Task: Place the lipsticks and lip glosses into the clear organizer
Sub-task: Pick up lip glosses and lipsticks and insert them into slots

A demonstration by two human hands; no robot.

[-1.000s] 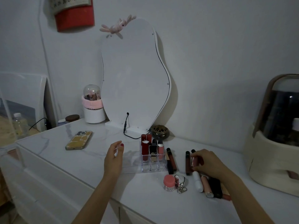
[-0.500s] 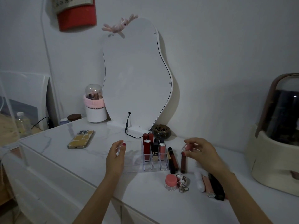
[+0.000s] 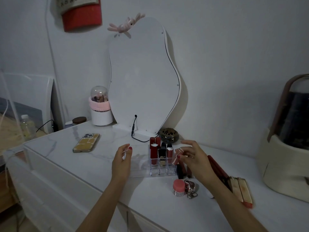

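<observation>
The clear organizer (image 3: 142, 171) stands on the white marble tabletop, with several red and black lipsticks (image 3: 154, 155) upright in its right-hand slots. My left hand (image 3: 121, 160) rests against the organizer's left part, thumb and finger on its upper edge. My right hand (image 3: 194, 158) holds a pinkish lip gloss tube (image 3: 177, 156) tilted over the organizer's right edge, beside the filled slots. More tubes lie right of the organizer: dark ones (image 3: 181, 169) next to its wall, a long red one (image 3: 218, 168) and two pale gold ones (image 3: 240, 190) partly behind my right forearm.
A small pink jar (image 3: 178, 187) and a keyring charm (image 3: 190, 187) sit in front of the organizer. A phone (image 3: 86, 142) lies at the left, a wavy mirror (image 3: 143, 77) with its cable and a brass dish (image 3: 168, 135) behind. A cream storage case (image 3: 284, 156) fills the right side.
My right hand picked a gloss tube up from the pile on the right and carried it left to the organizer's right edge. My left hand stayed on the organizer.
</observation>
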